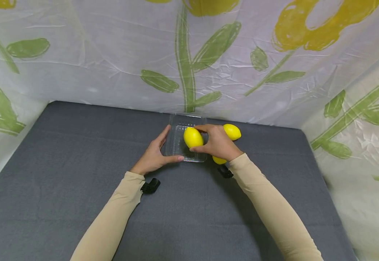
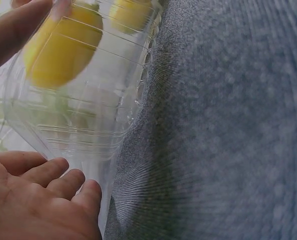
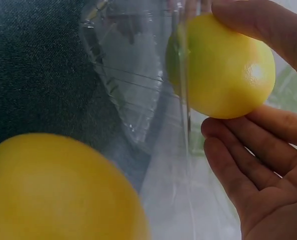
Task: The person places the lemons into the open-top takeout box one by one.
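In the head view a clear plastic container (image 1: 176,146) lies on the dark cloth near the far edge. My left hand (image 1: 151,156) is spread at its left side, the thumb along the near rim and the fingers by the left wall. The left wrist view shows relaxed fingertips (image 2: 58,165) right at the container wall (image 2: 83,132). Above the container, my right hand (image 1: 220,141) grips a yellow lemon (image 1: 192,137) between thumb and fingers. Two more lemons lie beside the container: one (image 1: 232,132) beyond the right hand, another (image 1: 219,160) partly hidden under the wrist.
Dark grey cloth (image 1: 78,163) covers the table. Behind it and at both sides hangs a pale sheet (image 1: 111,47) printed with yellow flowers and green leaves. Black wrist cameras (image 1: 150,186) sit at both wrists.
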A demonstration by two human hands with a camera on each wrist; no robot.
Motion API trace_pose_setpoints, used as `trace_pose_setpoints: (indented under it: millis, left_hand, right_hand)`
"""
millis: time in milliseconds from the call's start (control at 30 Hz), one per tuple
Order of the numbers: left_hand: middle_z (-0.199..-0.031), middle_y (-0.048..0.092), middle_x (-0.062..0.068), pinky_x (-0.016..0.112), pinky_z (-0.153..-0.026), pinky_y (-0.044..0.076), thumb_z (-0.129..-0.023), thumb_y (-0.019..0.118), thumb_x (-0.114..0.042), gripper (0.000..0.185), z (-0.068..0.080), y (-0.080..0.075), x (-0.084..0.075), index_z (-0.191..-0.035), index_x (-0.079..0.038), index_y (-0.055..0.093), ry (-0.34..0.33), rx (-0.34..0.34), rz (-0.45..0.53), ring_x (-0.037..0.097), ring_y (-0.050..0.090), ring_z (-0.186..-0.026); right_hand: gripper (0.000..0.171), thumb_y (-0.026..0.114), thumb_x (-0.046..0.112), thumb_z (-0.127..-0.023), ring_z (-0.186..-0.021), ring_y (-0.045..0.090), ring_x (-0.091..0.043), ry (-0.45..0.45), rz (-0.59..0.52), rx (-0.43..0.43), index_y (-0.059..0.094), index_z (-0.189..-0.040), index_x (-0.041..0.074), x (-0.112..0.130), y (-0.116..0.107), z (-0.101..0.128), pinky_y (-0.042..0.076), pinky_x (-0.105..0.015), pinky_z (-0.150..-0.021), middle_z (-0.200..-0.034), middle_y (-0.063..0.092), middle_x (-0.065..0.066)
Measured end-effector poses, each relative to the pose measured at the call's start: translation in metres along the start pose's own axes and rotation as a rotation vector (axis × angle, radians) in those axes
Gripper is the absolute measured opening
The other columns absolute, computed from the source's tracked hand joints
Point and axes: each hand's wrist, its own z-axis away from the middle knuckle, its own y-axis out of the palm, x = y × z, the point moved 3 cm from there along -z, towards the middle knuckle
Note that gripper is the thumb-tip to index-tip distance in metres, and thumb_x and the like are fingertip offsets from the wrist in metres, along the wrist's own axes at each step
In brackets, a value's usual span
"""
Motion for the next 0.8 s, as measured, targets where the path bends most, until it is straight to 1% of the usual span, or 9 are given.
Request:
trace_pose_setpoints:
  millis: [33,167,333,500,800]
  left_hand:
    - [-0.17,0.006,0.002,0.045,-0.125,0.02,-0.08,0.089,-0.026,0.119,0.0,0.0,0.0,-0.165,-0.015,0.006,0.003,0.002,0.001,0.029,0.013,-0.154]
    - [-0.17,0.006,0.0,0.044,-0.125,0.021,-0.081,0.089,-0.028,0.119,0.0,0.0,0.0,-0.165,-0.016,0.006,0.0,0.005,0.008,0.027,0.012,-0.154]
    - [-0.17,0.006,0.0,0.043,-0.125,0.021,-0.08,0.089,-0.032,0.12,0.0,0.0,0.001,-0.165,-0.017,0.006,-0.005,0.007,0.015,0.026,0.012,-0.154]
    - [-0.17,0.006,-0.001,0.043,-0.125,0.021,-0.08,0.089,-0.031,0.12,0.0,0.0,0.0,-0.165,-0.017,0.006,-0.003,0.009,0.017,0.025,0.012,-0.154]
    - [-0.17,0.007,0.0,0.042,-0.125,0.021,-0.081,0.088,-0.025,0.117,0.001,0.0,0.0,-0.165,-0.016,0.007,-0.003,0.007,0.006,0.026,0.012,-0.154]
  right_hand:
    - [0.074,0.092,0.032,-0.077,-0.118,0.064,-0.026,-0.003,0.009,0.014,0.062,-0.138,0.001,0.0,0.002,-0.003,0.05,-0.045,-0.103,-0.131,0.067,-0.011]
    - [0.073,0.092,0.032,-0.076,-0.118,0.064,-0.027,-0.008,0.042,0.056,0.063,-0.137,0.002,0.0,0.007,-0.013,0.05,-0.043,-0.104,-0.13,0.068,-0.012]
    - [0.072,0.091,0.033,-0.077,-0.117,0.064,-0.026,-0.023,0.082,0.087,0.064,-0.135,0.001,-0.003,0.017,-0.021,0.051,-0.041,-0.103,-0.128,0.069,-0.012]
    - [0.071,0.092,0.034,-0.077,-0.114,0.065,-0.026,-0.039,0.1,0.109,0.065,-0.134,0.001,-0.004,0.024,-0.024,0.052,-0.042,-0.101,-0.126,0.069,-0.011]
    - [0.073,0.091,0.035,-0.077,-0.12,0.062,-0.028,-0.038,0.101,0.131,0.064,-0.136,0.0,-0.001,0.028,-0.025,0.051,-0.041,-0.103,-0.131,0.067,-0.013]
